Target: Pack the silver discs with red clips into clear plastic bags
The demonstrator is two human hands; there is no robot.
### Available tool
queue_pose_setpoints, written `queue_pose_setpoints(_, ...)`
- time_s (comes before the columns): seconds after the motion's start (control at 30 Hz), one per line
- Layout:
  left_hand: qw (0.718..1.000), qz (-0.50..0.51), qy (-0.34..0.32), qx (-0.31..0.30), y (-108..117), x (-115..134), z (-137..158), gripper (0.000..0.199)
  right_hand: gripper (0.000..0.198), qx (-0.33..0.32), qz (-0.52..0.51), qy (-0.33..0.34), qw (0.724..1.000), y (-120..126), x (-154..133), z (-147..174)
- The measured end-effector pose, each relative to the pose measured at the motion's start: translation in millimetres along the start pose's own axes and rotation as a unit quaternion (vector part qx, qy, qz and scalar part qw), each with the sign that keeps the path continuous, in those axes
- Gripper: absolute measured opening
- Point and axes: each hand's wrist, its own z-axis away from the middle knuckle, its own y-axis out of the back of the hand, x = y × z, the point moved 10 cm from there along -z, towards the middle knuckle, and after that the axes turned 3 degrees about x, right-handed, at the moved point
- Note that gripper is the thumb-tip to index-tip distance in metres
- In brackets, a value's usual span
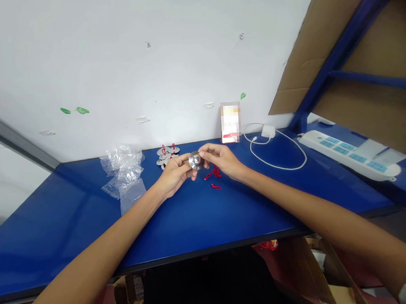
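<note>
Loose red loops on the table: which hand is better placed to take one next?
Probably the right hand: it is nearer the loose red loops, on their side of the metal disc; the left hand has the disc in its grip.

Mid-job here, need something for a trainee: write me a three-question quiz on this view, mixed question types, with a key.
1. Multiple choice: what does the left hand hold?
A) A clear plastic bag
B) A round metal piece
C) A screwdriver

2. True or false: in this view, the power strip lies to the right of the white adapter.

3. Fill in the colour: the loose cord loops on the table are ____.

Key: 1. B; 2. True; 3. Red.
</note>
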Motion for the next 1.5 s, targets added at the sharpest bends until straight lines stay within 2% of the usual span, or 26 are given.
queue_pose_setpoints(0.23, 0.999, -0.022, -0.005, -0.029, 3, 0, 0, 0.031, 0.039, -0.003, 0.000, -0.001, 1.000, 0, 0, 1)
queue_pose_setpoints(0.57, 0.998, -0.036, -0.030, 0.032, 16, 2, -3, 0.031, 0.041, 0.001, 0.012, 0.006, 1.000, 0, -3, 2)
queue_pose_setpoints(0.9, 0.999, 0.014, -0.017, 0.040, 13, -4, -2, 0.034, 0.038, -0.006, 0.011, 0.015, 1.000, -4, -12, 5)
queue_pose_setpoints(1.13, 0.999, 0.041, 0.001, 0.008, 7, -9, -2, 0.029, 0.035, -0.023, 0.004, 0.019, 1.000, -11, -18, 8)
queue_pose_setpoints(1.3, 0.999, 0.048, 0.000, 0.014, 10, -8, -2, 0.033, 0.036, -0.014, -0.015, 0.017, 1.000, -9, -17, 8)
queue_pose_setpoints(1.5, 1.000, 0.028, -0.003, -0.009, 10, -3, -1, 0.033, 0.037, -0.003, -0.033, 0.010, 0.999, -6, -13, 6)
